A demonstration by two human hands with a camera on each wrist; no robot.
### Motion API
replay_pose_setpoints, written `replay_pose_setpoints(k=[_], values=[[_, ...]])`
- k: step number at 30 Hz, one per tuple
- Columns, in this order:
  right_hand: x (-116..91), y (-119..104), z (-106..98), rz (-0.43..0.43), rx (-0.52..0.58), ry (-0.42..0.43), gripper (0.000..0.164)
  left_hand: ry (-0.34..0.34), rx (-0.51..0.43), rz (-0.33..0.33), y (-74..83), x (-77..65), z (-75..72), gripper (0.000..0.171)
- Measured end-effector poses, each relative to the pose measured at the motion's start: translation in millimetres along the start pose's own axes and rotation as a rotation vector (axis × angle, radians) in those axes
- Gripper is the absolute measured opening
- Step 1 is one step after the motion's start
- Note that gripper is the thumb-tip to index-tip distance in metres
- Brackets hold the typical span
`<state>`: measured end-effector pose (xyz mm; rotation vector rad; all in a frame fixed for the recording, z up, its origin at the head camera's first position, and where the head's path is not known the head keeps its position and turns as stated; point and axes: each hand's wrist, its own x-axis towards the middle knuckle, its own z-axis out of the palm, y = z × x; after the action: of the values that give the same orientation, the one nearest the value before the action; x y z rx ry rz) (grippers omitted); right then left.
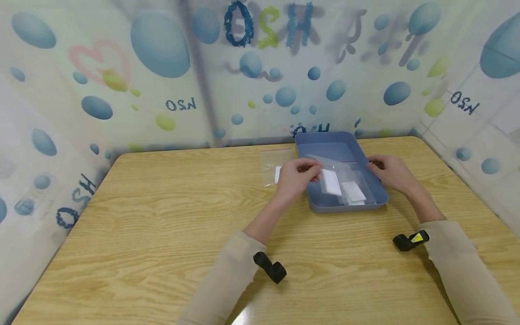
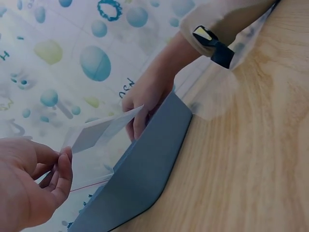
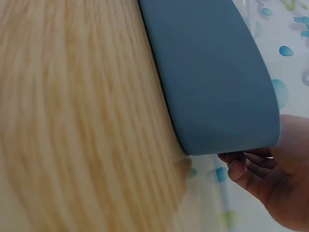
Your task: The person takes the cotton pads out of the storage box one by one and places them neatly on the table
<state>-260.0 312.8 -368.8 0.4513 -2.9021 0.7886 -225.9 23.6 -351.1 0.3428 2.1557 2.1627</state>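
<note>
My left hand (image 1: 295,177) pinches the edge of a clear zip bag with a white card (image 1: 331,182) inside, held over the blue-grey tray (image 1: 325,209). In the left wrist view this bag (image 2: 91,136) tilts up from the thumb and fingertips of the left hand (image 2: 34,179). Another clear bag with a white card (image 1: 354,191) lies in the tray, partly overlapped by the held one. At the tray's right side, my right hand (image 1: 392,172) grips the rim. The right wrist view shows its curled fingers, partly hidden by the tray wall (image 3: 217,82).
Left of the tray, a clear zip bag (image 1: 270,160) with a white piece lies on the wooden table (image 1: 162,225), partly behind my left hand. A patterned curtain (image 1: 252,108) stands along the table's back edge, close behind the tray.
</note>
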Motion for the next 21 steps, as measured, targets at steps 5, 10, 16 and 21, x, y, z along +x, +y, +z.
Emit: replay_pose_setpoints(k=[5, 10, 16, 21], values=[[2, -3, 1, -0.015, -0.013, 0.003, 0.033, 0.003, 0.013, -0.004, 5.3, 2.5, -9.7, 0.014], [2, -2, 1, -0.018, -0.013, 0.012, 0.032, -0.006, 0.021, -0.012, 10.8, 5.9, -19.9, 0.015], [1, -2, 0, -0.010, -0.015, 0.002, 0.033, -0.002, -0.002, -0.008, 15.2, 7.9, -32.6, 0.016], [1, -2, 0, -0.005, -0.017, -0.005, 0.034, 0.009, 0.007, -0.004, 15.9, 10.0, -43.0, 0.016]])
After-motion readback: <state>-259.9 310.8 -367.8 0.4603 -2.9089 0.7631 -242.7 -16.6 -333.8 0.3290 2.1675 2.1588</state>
